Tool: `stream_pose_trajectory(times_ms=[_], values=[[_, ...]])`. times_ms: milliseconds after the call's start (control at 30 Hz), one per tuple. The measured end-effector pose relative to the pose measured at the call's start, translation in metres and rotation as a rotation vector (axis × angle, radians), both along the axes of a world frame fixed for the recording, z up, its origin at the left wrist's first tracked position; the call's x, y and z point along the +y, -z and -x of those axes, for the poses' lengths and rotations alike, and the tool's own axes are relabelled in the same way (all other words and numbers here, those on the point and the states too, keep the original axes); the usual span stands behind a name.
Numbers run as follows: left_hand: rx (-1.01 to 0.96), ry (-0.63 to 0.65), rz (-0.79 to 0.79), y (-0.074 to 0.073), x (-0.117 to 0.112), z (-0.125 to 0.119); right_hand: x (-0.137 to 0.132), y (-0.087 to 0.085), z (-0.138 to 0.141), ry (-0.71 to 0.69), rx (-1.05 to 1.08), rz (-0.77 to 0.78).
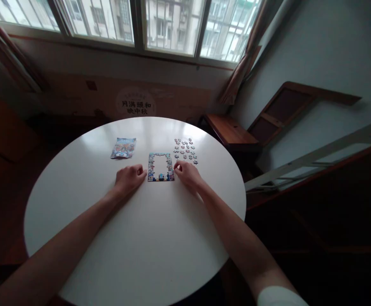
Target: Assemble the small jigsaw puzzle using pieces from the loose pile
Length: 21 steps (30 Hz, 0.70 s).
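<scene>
A small jigsaw frame (pixel 160 176), only its border assembled, lies at the middle of a round white table (pixel 134 238). My left hand (pixel 128 177) rests on the table just left of the frame, fingers curled, with nothing visible in them. At the frame's right edge, my right hand (pixel 186 172) has its fingertips pinched together; what they hold, if anything, is too small to make out. Several loose puzzle pieces (pixel 184 149) are spread in rows just beyond my right hand.
A colourful picture card or packet (pixel 123 147) lies on the table to the left of the frame. A wooden chair (pixel 236 131) and a slanted rail (pixel 316 157) stand to the right. Windows and a cardboard box with printed characters (pixel 136 104) sit behind.
</scene>
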<state>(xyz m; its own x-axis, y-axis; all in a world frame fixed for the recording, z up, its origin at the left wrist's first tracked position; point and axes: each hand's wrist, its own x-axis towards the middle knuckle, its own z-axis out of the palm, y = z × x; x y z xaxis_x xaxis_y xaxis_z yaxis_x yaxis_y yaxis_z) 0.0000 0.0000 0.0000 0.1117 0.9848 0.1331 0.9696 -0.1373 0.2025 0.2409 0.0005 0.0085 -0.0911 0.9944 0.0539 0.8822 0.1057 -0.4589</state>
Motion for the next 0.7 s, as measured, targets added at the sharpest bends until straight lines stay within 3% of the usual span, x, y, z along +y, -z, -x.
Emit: stream_pose_trajectory(times_ms=[300, 467, 700], values=[[0.006, 0.001, 0.022, 0.001, 0.001, -0.001, 0.018, -0.006, -0.003, -0.02, 0.111, -0.06], [0.013, 0.006, 0.017, 0.002, 0.001, -0.001, 0.061, -0.024, -0.02, 0.026, 0.074, -0.121], [-0.004, 0.006, 0.021, 0.0, 0.0, -0.003, 0.125, -0.032, -0.058, 0.216, -0.108, -0.017]])
